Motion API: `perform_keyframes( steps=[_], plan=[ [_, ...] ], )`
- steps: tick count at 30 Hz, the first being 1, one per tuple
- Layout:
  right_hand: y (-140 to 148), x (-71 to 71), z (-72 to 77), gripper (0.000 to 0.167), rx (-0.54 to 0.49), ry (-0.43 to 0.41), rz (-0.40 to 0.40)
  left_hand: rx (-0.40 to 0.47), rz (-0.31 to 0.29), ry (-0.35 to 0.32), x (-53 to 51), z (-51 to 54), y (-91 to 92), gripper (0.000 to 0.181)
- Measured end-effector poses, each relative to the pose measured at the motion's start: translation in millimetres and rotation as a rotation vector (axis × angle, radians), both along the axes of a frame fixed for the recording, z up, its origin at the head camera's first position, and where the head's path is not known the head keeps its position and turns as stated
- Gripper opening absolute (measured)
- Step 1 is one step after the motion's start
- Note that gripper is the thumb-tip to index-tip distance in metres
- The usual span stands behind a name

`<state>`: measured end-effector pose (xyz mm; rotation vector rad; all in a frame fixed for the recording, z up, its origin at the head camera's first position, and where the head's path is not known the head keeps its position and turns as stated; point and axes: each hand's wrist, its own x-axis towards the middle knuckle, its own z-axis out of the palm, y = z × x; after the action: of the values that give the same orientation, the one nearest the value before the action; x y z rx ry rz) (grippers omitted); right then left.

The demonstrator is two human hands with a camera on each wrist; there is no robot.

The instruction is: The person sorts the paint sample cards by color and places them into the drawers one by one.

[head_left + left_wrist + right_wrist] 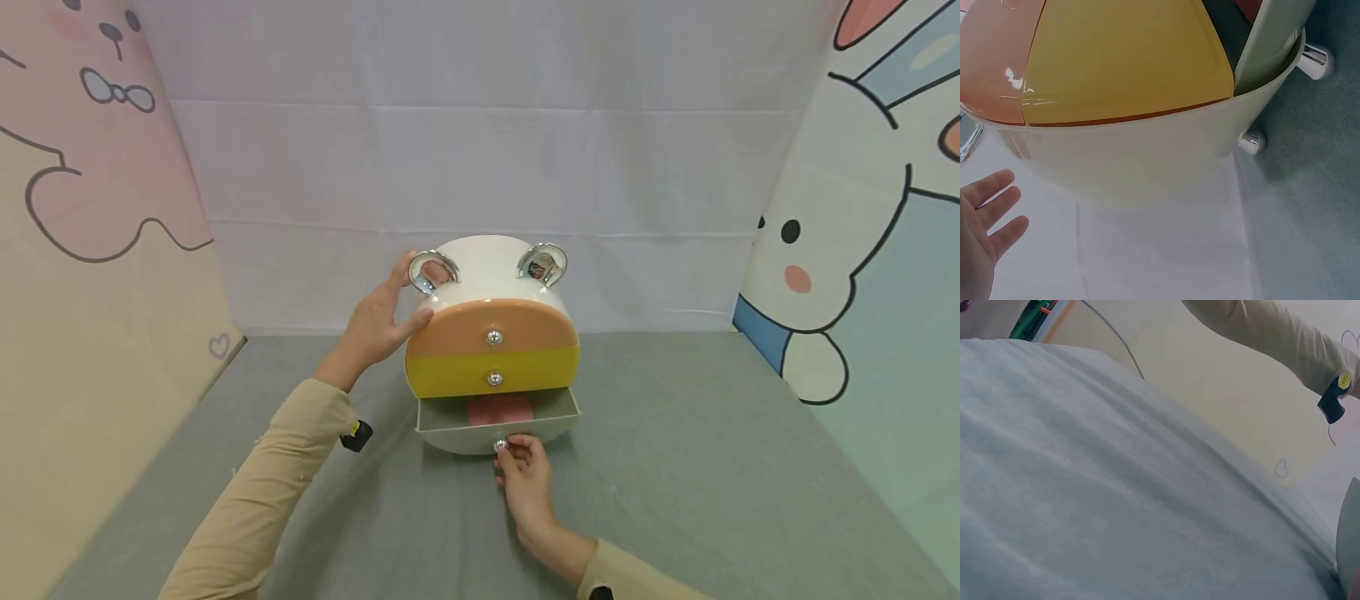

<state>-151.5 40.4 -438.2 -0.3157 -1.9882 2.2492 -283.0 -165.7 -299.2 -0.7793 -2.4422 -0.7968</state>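
Observation:
A small rounded chest of drawers with a white shell and two shiny silver ears stands on the table. Its top drawer front is orange and the middle one yellow; both sit closed. The pale green bottom drawer is pulled out, with a flat reddish-pink thing inside. My right hand pinches that drawer's silver knob between thumb and fingers. At the chest's upper left, my left hand lies with fingers extended, its thumb by the orange front's edge. The left wrist view shows spread fingers.
Grey cloth covers the table. A white sheet hangs behind, with cartoon-printed panels at the left and right. Silver feet hold the chest off the cloth.

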Motion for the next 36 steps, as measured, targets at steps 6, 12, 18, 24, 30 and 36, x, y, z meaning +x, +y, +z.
perform_keyframes(
  steps=[6, 12, 18, 24, 30, 36],
  plan=[
    [-4.0, -12.8, -0.8, 0.018, 0.0, 0.015, -0.008, -0.008, 0.007, -0.005, 0.4, 0.6, -0.1, 0.078],
    [-6.0, -21.6, -0.2, 0.018, 0.004, 0.009, -0.015, -0.014, 0.009, 0.0, 0.8, 1.2, 0.6, 0.077],
    [-6.1, -28.9, 0.9, 0.018, 0.014, 0.013, -0.005, -0.027, 0.005, 0.025, -1.6, 0.1, -0.1, 0.077],
    [-6.5, -35.3, 2.5, 0.017, 0.021, 0.011, -0.004, -0.034, -0.002, 0.048, -2.0, -0.6, -0.7, 0.077],
    [-7.3, -43.2, -3.1, 0.017, 0.022, 0.016, -0.008, -0.035, 0.003, 0.044, -1.0, -0.2, -0.5, 0.077],
    [-6.2, -48.5, -3.1, 0.015, 0.028, 0.024, -0.011, -0.039, 0.01, 0.033, -1.0, -0.1, -0.5, 0.077]
  ],
)
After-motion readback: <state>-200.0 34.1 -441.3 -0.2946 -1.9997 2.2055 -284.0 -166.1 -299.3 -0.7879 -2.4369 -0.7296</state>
